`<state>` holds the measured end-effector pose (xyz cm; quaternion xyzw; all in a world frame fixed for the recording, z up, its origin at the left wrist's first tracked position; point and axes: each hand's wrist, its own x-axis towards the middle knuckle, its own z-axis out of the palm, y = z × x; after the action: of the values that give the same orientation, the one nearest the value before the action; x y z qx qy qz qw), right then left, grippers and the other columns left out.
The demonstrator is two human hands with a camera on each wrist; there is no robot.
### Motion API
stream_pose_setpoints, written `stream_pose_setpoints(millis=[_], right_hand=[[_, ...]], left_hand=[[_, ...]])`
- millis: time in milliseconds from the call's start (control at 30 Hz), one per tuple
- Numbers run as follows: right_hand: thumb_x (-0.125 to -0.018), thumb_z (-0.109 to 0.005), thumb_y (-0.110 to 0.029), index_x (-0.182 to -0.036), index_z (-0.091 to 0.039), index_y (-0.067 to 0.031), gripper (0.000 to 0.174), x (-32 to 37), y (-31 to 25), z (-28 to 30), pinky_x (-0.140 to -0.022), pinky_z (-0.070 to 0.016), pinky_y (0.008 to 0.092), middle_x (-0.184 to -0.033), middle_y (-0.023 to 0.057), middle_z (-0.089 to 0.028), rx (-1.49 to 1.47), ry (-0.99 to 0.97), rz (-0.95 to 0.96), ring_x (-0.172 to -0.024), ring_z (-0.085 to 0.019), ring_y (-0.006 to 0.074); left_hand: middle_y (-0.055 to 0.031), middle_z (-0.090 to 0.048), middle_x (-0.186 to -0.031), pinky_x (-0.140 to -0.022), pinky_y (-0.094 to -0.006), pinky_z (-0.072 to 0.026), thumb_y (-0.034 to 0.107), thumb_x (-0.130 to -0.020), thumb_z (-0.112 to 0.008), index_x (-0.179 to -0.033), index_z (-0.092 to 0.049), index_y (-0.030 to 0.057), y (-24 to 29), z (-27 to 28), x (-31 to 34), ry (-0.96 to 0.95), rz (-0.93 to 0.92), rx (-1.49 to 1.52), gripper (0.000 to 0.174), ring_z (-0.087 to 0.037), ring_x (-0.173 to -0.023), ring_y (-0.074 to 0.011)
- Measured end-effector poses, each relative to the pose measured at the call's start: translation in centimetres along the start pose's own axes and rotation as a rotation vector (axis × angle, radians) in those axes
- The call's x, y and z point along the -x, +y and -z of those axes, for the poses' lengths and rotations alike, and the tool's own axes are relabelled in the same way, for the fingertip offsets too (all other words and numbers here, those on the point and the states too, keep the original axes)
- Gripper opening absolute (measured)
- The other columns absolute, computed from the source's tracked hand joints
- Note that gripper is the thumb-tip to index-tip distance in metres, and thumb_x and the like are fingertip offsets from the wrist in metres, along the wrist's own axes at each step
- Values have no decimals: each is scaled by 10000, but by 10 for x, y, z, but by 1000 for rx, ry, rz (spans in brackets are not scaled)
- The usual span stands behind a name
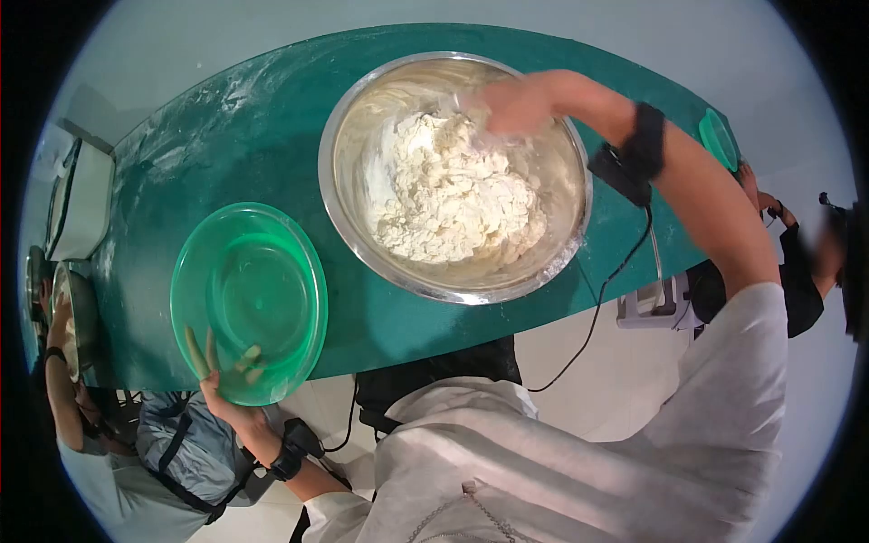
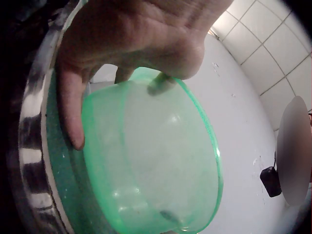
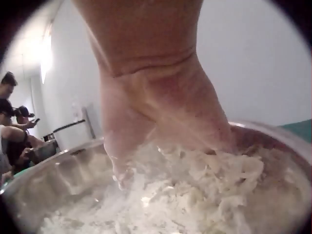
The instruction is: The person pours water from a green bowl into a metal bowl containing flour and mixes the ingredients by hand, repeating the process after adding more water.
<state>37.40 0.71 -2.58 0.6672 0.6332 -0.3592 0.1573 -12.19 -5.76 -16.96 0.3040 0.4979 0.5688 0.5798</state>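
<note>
A wide steel bowl [image 1: 337,204] holds a lumpy mass of pale, floury dough [image 1: 457,199]. My right hand [image 1: 514,104], blurred in the head view, reaches down into the far right side of the bowl. In the right wrist view its fingers are sunk in the dough, so their tips are hidden. At the near left, a translucent green basin [image 1: 258,281] overlaps the table edge. My left hand [image 1: 233,407] holds its near side, fingers spread along the plastic. Through the basin wall, a fingertip shows near the rim in the left wrist view.
The green table [image 1: 154,204] has flour smears. At the left stand a white bin [image 1: 86,204] and another metal bowl [image 1: 80,317], with another person's hands. A small green basin [image 1: 718,140] and another person are at the far right. Cables [image 1: 605,299] hang from my wrist cameras.
</note>
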Motion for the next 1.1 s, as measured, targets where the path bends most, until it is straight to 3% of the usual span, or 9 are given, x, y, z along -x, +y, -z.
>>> stream_pose_setpoints(millis=[167, 233, 333, 467, 567, 633, 867, 967, 1100], right_hand=[[-742, -746, -377, -1446, -279, -32, 913, -63, -7, -16, -1031, -382, 377, -1363, 240, -454, 121, 113, -46, -1245, -471, 315], [-707, -759, -364, -1417, -328, -4, 905, -66, -13, -34, -1001, -411, 379, -1330, 241, -489, 49, 54, 1, -1203, -507, 328], [-680, -758, -322, -1371, -395, 20, 852, -75, -11, -46, -957, -437, 378, -1248, 247, -552, 14, -118, 142, -1136, -552, 340], [-659, -749, -277, -1336, -443, 24, 802, -23, -45, -48, -918, -450, 378, -1165, 248, -594, 34, -168, 274, -1089, -573, 344], [-680, -689, -226, -1220, -519, 53, 631, 13, -62, -64, -859, -466, 403, -1083, 252, -615, 117, -469, 365, -1012, -598, 353], [-716, -640, -221, -1195, -509, 63, 572, 23, -53, -86, -845, -464, 420, -1077, 264, -609, 124, -292, 306, -999, -592, 376], [-752, -613, -209, -1352, -371, 53, 698, 2, -47, -84, -838, -445, 440, -1065, 268, -605, 207, -309, 267, -1022, -569, 401], [-762, -632, -231, -1393, -332, 34, 747, -3, -48, -63, -890, -452, 418, -1163, 266, -575, 252, -364, 212, -1068, -565, 388], [-771, -665, -297, -1402, -346, -8, 765, -15, -47, -7, -997, -420, 389, -1320, 240, -485, 140, -246, 222, -1137, -546, 365]], left_hand=[[-182, -328, -1469, -631, -399, -563, 246, -838, -436, -1469, -214, 68, 3, -7, 5, 27, -4, -32, 692, -658, -812, -371], [-170, -308, -1482, -641, -400, -565, 244, -846, -432, -1472, -206, 66, 6, -7, 7, -88, -21, 8, 689, -660, -820, -371], [-155, -292, -1493, -656, -400, -569, 239, -852, -433, -1478, -194, 72, 5, -10, 8, -16, 5, 30, 690, -662, -831, -368], [-148, -296, -1493, -672, -403, -570, 240, -860, -434, -1476, -194, 69, 12, -19, 14, -48, -16, 20, 683, -662, -837, -361], [-156, -267, -1500, -658, -405, -582, 229, -809, -427, -1492, -180, 120, 15, -27, 18, -32, -25, 23, 735, -666, -817, -367], [-130, -302, -1495, -679, -401, -569, 247, -869, -434, -1483, -198, 100, 9, -12, 9, -162, -26, 36, 674, -660, -857, -354], [-122, -302, -1497, -659, -385, -565, 256, -862, -427, -1484, -207, 111, 5, -12, 15, -94, -25, 42, 675, -659, -872, -353], [-122, -303, -1497, -651, -374, -562, 257, -855, -425, -1485, -209, 114, 5, -3, 10, -121, -23, 28, 681, -658, -880, -357], [-136, -302, -1493, -652, -375, -560, 258, -845, -430, -1481, -211, 93, 11, -7, 9, -128, -18, -8, 693, -662, -868, -359]])
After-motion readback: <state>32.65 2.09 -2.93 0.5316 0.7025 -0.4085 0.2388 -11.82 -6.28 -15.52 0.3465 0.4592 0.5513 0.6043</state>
